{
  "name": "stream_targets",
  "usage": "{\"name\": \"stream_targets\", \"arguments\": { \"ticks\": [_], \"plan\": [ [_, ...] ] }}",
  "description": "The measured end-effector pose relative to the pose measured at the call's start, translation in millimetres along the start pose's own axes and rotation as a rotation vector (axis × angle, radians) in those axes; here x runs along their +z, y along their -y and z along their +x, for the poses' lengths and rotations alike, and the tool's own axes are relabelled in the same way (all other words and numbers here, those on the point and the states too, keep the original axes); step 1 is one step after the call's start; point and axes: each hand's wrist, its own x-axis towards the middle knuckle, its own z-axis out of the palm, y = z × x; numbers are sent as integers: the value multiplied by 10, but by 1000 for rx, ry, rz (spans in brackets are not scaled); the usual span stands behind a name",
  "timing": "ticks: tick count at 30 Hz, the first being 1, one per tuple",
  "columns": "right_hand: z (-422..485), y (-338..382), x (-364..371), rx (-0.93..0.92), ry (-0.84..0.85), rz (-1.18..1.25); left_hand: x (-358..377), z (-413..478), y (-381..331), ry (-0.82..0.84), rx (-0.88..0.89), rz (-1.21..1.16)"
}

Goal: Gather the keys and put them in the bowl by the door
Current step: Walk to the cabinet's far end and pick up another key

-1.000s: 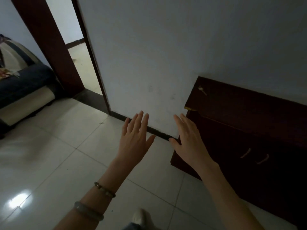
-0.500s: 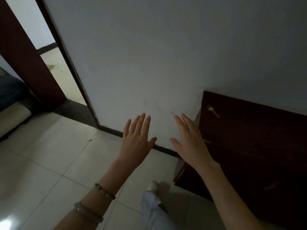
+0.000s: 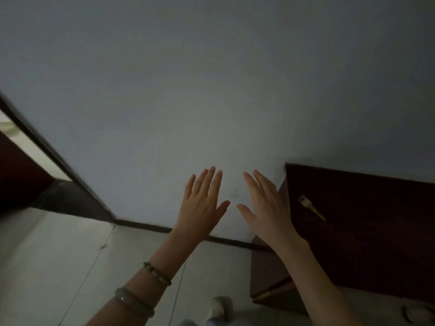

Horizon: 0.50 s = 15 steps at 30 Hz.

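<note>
A small brass-coloured key lies on top of a low dark wooden cabinet at the right, close to its left edge. My right hand is held up flat with fingers apart, just left of the cabinet's corner and a short way from the key, holding nothing. My left hand is raised beside it, fingers spread and empty, with two bracelets on the wrist. No bowl is in sight.
A plain pale wall fills the view ahead. A dark-framed doorway opens at the left. Pale floor tiles lie below, and the toe of my shoe shows at the bottom.
The view has swung right and closer to the wall and cabinet; the doorway and sofa slid off to the left. The key now appears nearer. Both hands stay raised and empty.
</note>
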Motion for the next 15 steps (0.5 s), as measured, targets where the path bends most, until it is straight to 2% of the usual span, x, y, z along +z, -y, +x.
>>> {"name": "stream_targets", "arguments": {
  "ticks": [8, 15],
  "plan": [
    [98, -502, -165, 228, -107, -60, 319, 752, -203, 48, 299, -91],
    [-23, -809, -281, 532, -271, -27, 524, 1343, -569, 97, 593, -203]
  ]
}}
